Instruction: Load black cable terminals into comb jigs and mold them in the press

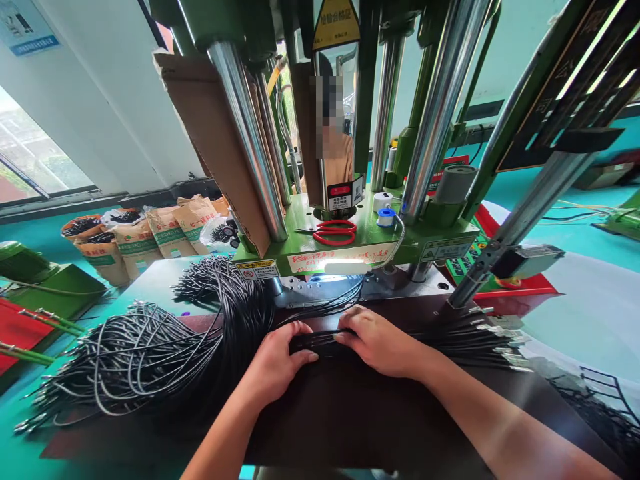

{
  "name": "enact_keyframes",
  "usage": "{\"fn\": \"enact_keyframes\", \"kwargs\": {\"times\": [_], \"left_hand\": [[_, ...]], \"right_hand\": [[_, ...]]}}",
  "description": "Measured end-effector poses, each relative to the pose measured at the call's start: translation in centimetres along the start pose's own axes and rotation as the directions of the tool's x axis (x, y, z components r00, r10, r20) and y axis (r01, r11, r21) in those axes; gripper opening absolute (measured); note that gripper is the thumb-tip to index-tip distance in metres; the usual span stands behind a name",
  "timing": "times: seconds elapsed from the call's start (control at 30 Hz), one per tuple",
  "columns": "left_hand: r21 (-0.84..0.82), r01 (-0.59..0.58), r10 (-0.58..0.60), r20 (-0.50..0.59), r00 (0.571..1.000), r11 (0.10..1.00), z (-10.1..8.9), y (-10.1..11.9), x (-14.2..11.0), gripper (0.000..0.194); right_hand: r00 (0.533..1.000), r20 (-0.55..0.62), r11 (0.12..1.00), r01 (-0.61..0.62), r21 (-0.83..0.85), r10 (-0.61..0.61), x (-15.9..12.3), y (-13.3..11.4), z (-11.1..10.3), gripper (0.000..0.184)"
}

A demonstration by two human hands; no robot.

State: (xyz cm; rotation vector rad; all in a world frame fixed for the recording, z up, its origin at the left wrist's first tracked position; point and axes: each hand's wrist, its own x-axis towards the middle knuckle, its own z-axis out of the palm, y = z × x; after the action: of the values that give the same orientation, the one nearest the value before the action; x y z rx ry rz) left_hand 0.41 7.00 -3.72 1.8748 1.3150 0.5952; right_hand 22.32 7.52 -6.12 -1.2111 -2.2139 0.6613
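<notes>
My left hand [277, 360] and my right hand [375, 340] rest side by side on a dark work surface [350, 413], fingers curled over a flat black piece with cables [320, 341] between them. The piece lies just in front of the lit opening [340, 268] of a green press machine [345, 250]. A big heap of black cables with metal ends [150, 347] spreads to the left of my left hand. Another bundle of cables with metal tips [480, 337] fans out to the right of my right hand.
Red scissors [334, 232] and small spools [384, 208] lie on the green machine ledge between chrome columns [250, 140]. A cardboard sheet [215, 140] leans at the left column. Paper sacks [145, 237] stand at the back left. Another person [335, 150] stands behind the machine.
</notes>
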Motion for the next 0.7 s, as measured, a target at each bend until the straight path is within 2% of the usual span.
{"fn": "enact_keyframes", "kwargs": {"times": [0.23,0.37,0.43,0.57,0.7], "left_hand": [[0.022,-0.011,0.012,-0.045,0.999,1.000,0.3,-0.1,-0.1,0.019],[-0.011,-0.040,0.040,-0.059,0.997,0.999,0.2,0.0,-0.3,0.017],[-0.034,-0.064,0.061,-0.074,0.995,0.997,0.1,0.0,-0.4,0.017],[-0.084,-0.069,0.062,-0.079,0.995,0.994,0.0,-0.3,-0.5,0.020],[-0.068,-0.074,0.070,-0.063,0.996,0.995,-0.1,-0.5,-0.5,0.019]], "right_hand": [[1.000,0.002,1.000,0.000,0.002,0.000,0.0,0.1,-0.1,0.021],[1.000,0.009,1.000,0.006,-0.019,-0.006,-0.3,-0.4,-0.8,0.030],[1.000,0.010,0.992,-0.010,-0.128,0.012,-0.4,-1.0,-1.2,0.035],[0.998,-0.024,0.908,-0.057,-0.415,0.052,-1.5,-1.6,-2.3,0.018],[0.987,-0.110,0.790,-0.160,-0.592,0.118,-5.4,0.4,-5.0,0.017]]}}
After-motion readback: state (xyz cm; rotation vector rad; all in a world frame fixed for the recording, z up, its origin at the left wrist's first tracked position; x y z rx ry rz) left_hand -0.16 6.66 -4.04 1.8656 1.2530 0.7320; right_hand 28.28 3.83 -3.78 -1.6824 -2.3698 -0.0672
